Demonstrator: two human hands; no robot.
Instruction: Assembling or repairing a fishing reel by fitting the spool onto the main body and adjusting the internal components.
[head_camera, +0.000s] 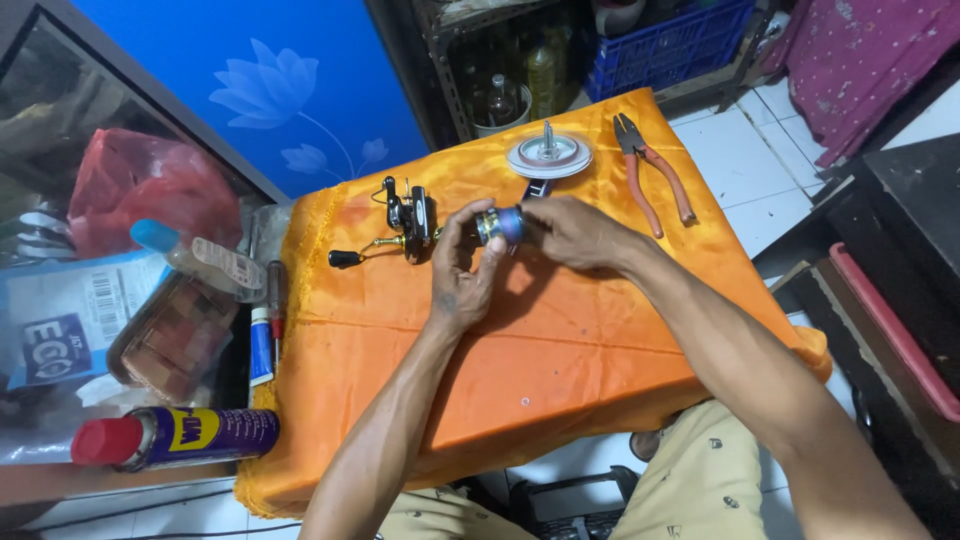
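We have 2 hands at work over the orange cloth (560, 350), and between them sits a small spool (500, 225) with a purple band and a gold rim, held just above the cloth near its middle. We judge the step in hand to be the handling of this spool apart from the reel body (412, 218), which lies on the cloth just beside the left hand, its crank knob (344, 259) pointing out toward the cloth's left edge. Our left hand (460, 275) stands upright with thumb and fingers curled partway, pinching the spool's near end; our right hand (580, 232) comes in from the other side, fingers closed around the far end, so neither hand is spread. Whatever move comes next calls, we think, for a steady grip from 1 hand while the other turns or aligns the part, since it is small and round. Behind the hands a white disc with an upright spindle (548, 155) rests on the cloth, and orange-handled pliers (650, 175) lie well apart to the right, untouched.
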